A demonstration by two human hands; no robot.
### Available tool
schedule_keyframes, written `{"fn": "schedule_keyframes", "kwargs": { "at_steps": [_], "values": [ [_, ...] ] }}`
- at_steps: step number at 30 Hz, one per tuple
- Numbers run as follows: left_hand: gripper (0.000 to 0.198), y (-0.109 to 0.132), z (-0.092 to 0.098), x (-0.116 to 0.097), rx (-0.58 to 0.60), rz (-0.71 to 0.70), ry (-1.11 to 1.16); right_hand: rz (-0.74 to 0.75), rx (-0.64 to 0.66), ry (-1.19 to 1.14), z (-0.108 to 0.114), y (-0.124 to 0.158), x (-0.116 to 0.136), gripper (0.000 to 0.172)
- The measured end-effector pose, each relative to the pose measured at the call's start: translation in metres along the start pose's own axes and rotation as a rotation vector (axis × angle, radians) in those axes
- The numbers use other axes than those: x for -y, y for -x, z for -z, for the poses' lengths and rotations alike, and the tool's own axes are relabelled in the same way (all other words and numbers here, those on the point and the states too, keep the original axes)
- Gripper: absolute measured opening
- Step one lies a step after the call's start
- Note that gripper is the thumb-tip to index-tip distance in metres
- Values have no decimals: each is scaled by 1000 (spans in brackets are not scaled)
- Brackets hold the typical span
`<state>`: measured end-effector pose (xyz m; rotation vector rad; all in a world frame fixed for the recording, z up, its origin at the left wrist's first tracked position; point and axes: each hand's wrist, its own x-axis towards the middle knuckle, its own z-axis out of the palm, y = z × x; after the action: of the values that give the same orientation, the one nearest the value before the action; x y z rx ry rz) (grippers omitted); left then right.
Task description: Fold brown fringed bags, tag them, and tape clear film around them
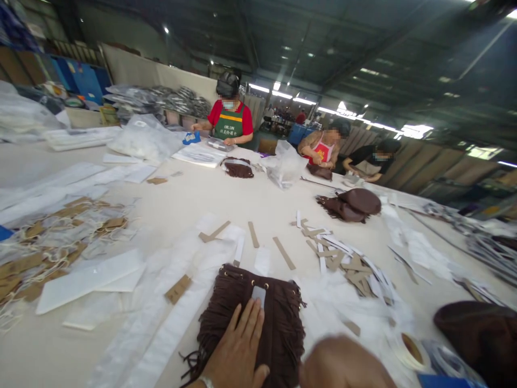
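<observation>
A dark brown fringed bag [278, 323] with brass-coloured eyelets along its top lies on the table before me. Flat on its front rests my left hand [240, 339], fingers stretched out. The fingertips touch a small pale grey rectangular piece [259, 295] near the bag's upper edge. At the bottom of the view my right hand [345, 364] is smeared by motion beside the bag's lower right side, so its fingers cannot be made out. White plastic bags [169, 302] lie left of the brown bag.
Brown card tags with strings [76, 221] are heaped at left. Grey-brown strips [357, 275] are scattered right of centre. Tape rolls [412, 350] and another brown bag [476, 334] sit at lower right. Across the table a co-worker [232, 121] works, with two others further right.
</observation>
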<state>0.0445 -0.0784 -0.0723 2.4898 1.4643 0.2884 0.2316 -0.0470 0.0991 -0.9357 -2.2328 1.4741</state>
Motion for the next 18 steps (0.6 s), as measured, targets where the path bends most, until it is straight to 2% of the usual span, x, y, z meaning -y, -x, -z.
{"fn": "schedule_keyframes", "kwargs": {
  "at_steps": [2, 3, 4, 6, 7, 10, 12, 15, 18],
  "values": [
    [91, -1, -6, 2, -14, -8, -3, -57, -195, 69, 15, -50, -35, 31],
    [92, -2, -9, 3, -22, -5, -8, -120, -375, 195, 21, -75, -55, 25],
    [92, -2, -12, 4, -28, -5, -17, -155, -410, 300, 25, -98, -74, 18],
    [91, -2, -17, 6, -43, -13, -36, -145, -334, 438, 30, -134, -110, 8],
    [91, -2, -19, 7, -50, -21, -45, -133, -266, 490, 31, -145, -125, 17],
    [90, -2, -22, 7, -72, -32, -65, -145, -119, 468, 31, -161, -157, 38],
    [89, -1, -21, 5, -77, -15, -70, -178, -97, 373, 31, -163, -168, 32],
    [89, 0, -18, 2, -69, 13, -65, -212, -135, 274, 30, -165, -177, 12],
    [88, 0, -16, 1, -66, 11, -57, -238, -199, 147, 28, -166, -182, 10]
  ]
}}
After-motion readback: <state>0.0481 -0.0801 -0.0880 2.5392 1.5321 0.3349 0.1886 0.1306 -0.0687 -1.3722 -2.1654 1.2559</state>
